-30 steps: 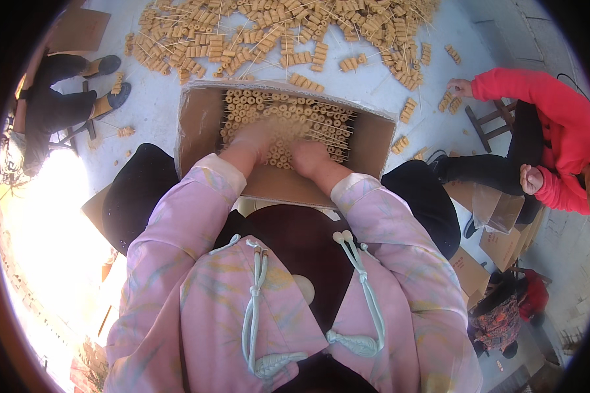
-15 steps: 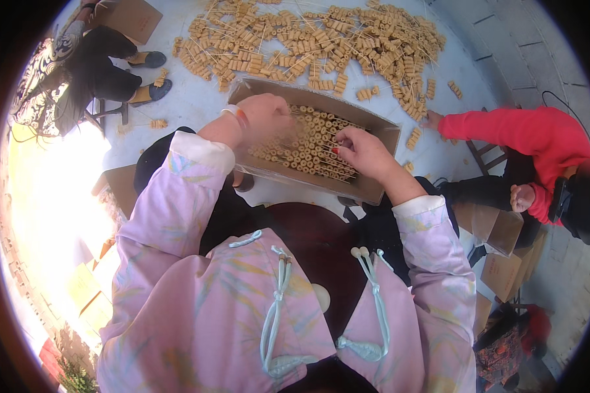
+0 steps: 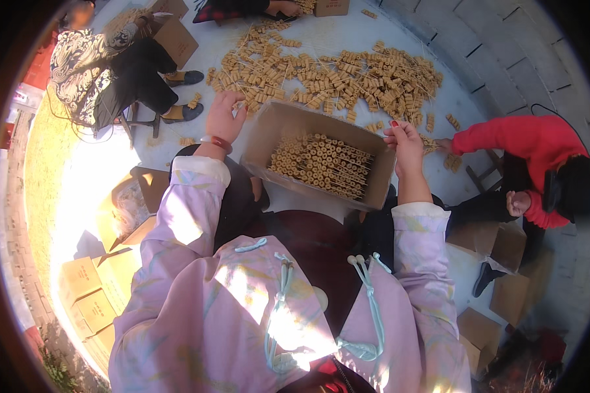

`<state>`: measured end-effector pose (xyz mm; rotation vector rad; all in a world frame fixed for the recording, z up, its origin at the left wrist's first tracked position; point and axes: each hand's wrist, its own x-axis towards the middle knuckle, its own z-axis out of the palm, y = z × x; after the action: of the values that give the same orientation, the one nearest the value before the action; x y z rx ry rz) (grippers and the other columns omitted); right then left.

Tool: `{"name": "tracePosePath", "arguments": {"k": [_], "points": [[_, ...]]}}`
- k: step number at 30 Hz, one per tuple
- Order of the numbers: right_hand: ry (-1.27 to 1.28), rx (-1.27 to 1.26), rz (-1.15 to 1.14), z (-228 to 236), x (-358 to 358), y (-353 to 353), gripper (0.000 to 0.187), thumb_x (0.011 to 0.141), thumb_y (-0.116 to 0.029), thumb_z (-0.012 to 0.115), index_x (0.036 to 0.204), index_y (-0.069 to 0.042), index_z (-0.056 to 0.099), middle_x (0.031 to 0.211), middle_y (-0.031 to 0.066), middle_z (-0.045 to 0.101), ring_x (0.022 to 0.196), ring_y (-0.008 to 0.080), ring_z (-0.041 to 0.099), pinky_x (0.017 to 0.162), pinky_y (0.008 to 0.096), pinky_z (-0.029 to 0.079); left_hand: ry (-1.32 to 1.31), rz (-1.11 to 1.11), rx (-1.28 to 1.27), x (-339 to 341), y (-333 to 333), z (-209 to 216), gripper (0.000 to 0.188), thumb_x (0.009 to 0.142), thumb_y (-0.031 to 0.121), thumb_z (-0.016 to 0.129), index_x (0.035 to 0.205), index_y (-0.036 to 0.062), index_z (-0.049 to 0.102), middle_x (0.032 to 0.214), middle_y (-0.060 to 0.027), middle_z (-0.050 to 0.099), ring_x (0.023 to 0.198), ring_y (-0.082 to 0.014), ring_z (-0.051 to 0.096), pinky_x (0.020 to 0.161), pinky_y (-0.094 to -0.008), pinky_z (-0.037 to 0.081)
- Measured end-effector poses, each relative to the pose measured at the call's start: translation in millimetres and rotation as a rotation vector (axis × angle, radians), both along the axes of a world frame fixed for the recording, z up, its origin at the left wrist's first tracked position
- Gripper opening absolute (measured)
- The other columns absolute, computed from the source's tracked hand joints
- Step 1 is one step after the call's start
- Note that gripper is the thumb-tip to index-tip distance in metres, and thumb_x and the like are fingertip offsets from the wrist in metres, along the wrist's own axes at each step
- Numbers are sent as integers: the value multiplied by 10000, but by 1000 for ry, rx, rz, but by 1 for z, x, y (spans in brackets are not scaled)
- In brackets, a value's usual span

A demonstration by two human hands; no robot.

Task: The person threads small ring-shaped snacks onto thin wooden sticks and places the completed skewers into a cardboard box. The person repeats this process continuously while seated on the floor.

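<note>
A cardboard box sits in front of my knees, its near part packed with skewers of ring-shaped tan food, their round ends facing up. My left hand is raised just off the box's far left corner, thumb and fingers apart, with nothing visible in it. By the far right corner of the box is my right hand, fingers loosely bent near the rim; no skewer shows in it. Whether those fingertips touch the cardboard I cannot tell. Beyond the box a wide heap of the same skewers lies on the pale surface.
To the right, a person in a red sleeve reaches toward skewers at the heap's edge. Another person in dark trousers sits at the left. A third reaches in at the far side. Cardboard boxes stand at left and right.
Both hands have come out of the box: the left to its far left side, the right to its far right corner. The view has shifted, showing more of the far side.
</note>
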<state>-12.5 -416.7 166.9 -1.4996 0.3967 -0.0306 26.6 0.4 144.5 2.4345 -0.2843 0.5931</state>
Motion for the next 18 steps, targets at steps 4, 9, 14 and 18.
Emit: {"name": "tracePosePath", "arguments": {"k": [4,9,14,18], "points": [[78,-111,190,-7,2,17,152,939,-209,598,988,-66,612,825,17,637,667,89,565,613,232,449,79,-22,119,-2,-2,-6,215,787,79,677,1000,88,649,1122,-114,599,1006,-286,605,766,-346,548],[74,-211,382,-12,4,27,193,934,-222,605,1039,-61,617,849,17,634,708,94,575,648,237,453,56,-30,163,-6,-3,-10,199,781,87,679,978,79,648,1104,-128,599,967,-296,606,758,-352,535],[58,-163,235,-4,9,14,176,912,-169,603,1032,-41,619,836,21,638,691,101,585,634,244,459,72,-44,194,-6,-7,-15,194,785,95,678,976,79,648,1097,-129,601,950,-300,606,762,-357,529],[43,-133,229,-2,7,15,170,904,-155,605,1021,-31,619,825,25,635,678,107,586,613,249,458,78,-52,188,-2,-12,-14,190,790,99,675,978,83,650,1094,-123,604,951,-299,607,766,-359,526]]}}
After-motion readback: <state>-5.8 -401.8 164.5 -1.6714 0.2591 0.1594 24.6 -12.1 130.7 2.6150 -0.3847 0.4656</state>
